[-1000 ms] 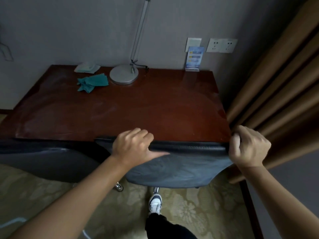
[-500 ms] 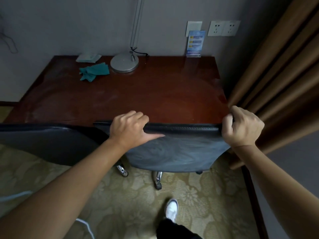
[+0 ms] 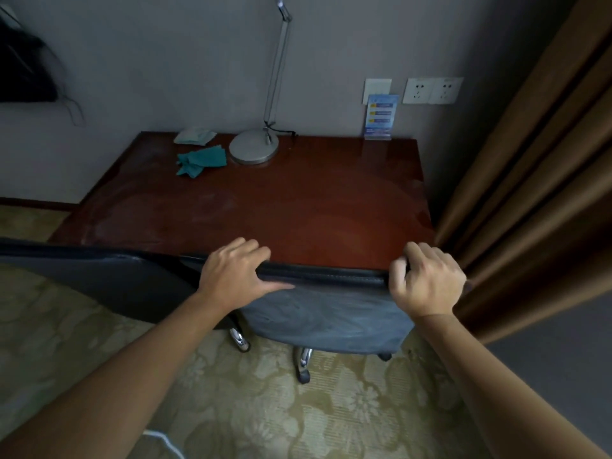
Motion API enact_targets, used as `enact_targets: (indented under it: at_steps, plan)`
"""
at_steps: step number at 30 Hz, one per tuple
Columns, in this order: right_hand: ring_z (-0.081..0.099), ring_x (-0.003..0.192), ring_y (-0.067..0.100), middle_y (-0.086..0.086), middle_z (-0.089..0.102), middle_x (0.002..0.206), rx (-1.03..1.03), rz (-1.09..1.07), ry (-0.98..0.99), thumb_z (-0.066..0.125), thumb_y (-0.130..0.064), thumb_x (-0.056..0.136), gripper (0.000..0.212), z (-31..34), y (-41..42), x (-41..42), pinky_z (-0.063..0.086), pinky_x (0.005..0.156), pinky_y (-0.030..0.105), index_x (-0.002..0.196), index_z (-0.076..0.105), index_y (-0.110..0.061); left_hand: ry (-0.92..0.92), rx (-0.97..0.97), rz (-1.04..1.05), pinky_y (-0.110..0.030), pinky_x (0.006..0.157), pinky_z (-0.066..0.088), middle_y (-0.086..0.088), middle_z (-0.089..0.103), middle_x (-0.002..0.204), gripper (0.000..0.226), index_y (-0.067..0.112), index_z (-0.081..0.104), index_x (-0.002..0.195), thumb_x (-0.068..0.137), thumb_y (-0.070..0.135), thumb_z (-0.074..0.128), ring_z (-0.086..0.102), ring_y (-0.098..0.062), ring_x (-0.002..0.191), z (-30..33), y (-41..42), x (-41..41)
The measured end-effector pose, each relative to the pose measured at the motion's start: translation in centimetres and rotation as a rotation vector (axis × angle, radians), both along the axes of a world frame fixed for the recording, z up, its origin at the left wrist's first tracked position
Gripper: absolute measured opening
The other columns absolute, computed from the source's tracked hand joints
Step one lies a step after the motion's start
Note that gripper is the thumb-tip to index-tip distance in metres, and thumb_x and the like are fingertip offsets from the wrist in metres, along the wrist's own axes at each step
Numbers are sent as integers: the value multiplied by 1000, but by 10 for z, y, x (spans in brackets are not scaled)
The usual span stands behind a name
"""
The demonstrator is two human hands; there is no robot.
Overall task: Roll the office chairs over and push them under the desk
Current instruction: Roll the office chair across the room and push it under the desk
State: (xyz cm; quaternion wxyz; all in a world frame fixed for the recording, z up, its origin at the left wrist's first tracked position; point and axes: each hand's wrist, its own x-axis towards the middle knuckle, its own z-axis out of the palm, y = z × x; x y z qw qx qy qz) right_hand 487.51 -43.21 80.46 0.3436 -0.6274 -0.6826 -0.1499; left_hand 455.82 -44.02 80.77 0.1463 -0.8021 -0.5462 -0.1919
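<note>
A dark grey office chair stands with its backrest against the front edge of the red-brown desk, on the desk's right half. My left hand grips the top of that backrest, fingers over the rim and thumb along the back. My right hand grips the backrest's top right corner. A second dark chair has its backrest along the desk's left front edge, overlapping behind the first. Chrome legs and castors show below; both seats are hidden.
On the desk's far side sit a lamp with a round metal base, a teal cloth, a pale folded item and a blue card stand. Brown curtains hang close on the right. Patterned carpet lies underfoot.
The chair's backrest has moved forward against the desk edge, both hands keeping their grip. The view has pulled back and my shoe has dropped out of sight.
</note>
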Motion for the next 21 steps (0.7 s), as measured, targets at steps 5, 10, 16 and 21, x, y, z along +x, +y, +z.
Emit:
enact_targets:
  at_steps: [5, 10, 16, 21]
  plan:
    - [45, 48, 29, 6, 47, 53, -48, 24, 13, 47, -19, 71, 17, 1, -5, 3, 29, 49, 33, 56, 40, -15, 12, -160, 75, -33, 66, 46, 5, 52, 70, 68, 19, 56, 72, 63, 87, 56, 51, -18, 71, 13, -12, 8]
    - [50, 52, 31, 7, 52, 57, -143, 37, 43, 46, -24, 69, 17, 11, -14, 0, 31, 50, 30, 56, 46, -13, 35, -367, 167, -34, 82, 43, 6, 52, 82, 64, 23, 50, 82, 64, 84, 59, 51, -19, 85, 24, -23, 18]
    - [57, 72, 27, 3, 58, 71, -365, 22, 44, 52, -27, 78, 19, 20, -23, 0, 30, 56, 28, 67, 55, -11, -38, -557, 136, -37, 103, 32, 11, 52, 121, 82, 29, 53, 127, 73, 89, 38, 45, -14, 116, 42, -50, 24]
    - [60, 85, 29, 3, 63, 87, -575, 97, 2, 48, -28, 83, 19, 52, -24, -9, 36, 61, 30, 83, 62, -15, -344, -467, 151, -38, 96, 43, 7, 61, 111, 60, 25, 64, 114, 92, 67, 27, 53, -16, 109, 67, -51, 25]
